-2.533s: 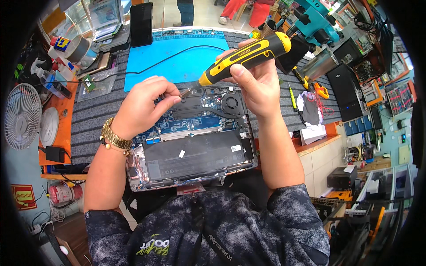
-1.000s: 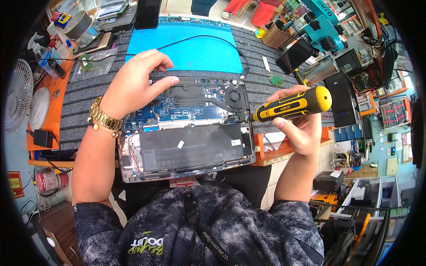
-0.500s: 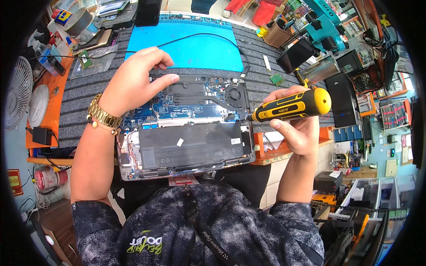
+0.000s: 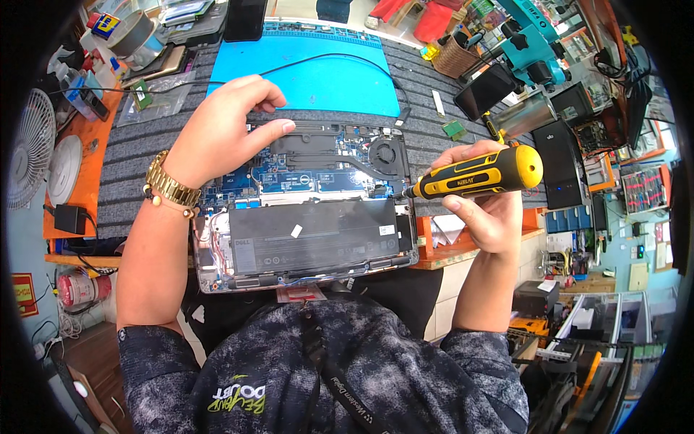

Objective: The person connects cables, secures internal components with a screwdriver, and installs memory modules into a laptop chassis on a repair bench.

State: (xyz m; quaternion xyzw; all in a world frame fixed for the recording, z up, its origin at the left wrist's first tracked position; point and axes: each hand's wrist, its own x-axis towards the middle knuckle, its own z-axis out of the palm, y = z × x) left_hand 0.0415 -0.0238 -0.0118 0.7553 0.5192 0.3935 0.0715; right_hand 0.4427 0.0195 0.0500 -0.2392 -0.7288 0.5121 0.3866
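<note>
An opened laptop base (image 4: 307, 183) lies with its inside bared, showing a blue circuit board, a black fan (image 4: 384, 153) at the upper right and a wide black battery (image 4: 314, 235) nearest me. My right hand (image 4: 483, 206) grips a yellow and black electric screwdriver (image 4: 477, 176), held sideways. Its bit points left, at the right edge of the board just above the battery; whether it sits in a screw is too small to tell. My left hand (image 4: 230, 129) is over the laptop's upper left corner, thumb apart from loosely bent fingers, with nothing seen in it.
Beyond the laptop a blue work mat (image 4: 307, 76) lies on a grey ribbed cloth, a black cable across it. A small green circuit board (image 4: 455, 130) and a black phone (image 4: 483, 92) lie to the right, near a teal microscope (image 4: 528, 47). A white fan (image 4: 32, 148) stands far left.
The whole view has shifted very slightly. Both hands and the screwdriver keep the same places on the laptop.
</note>
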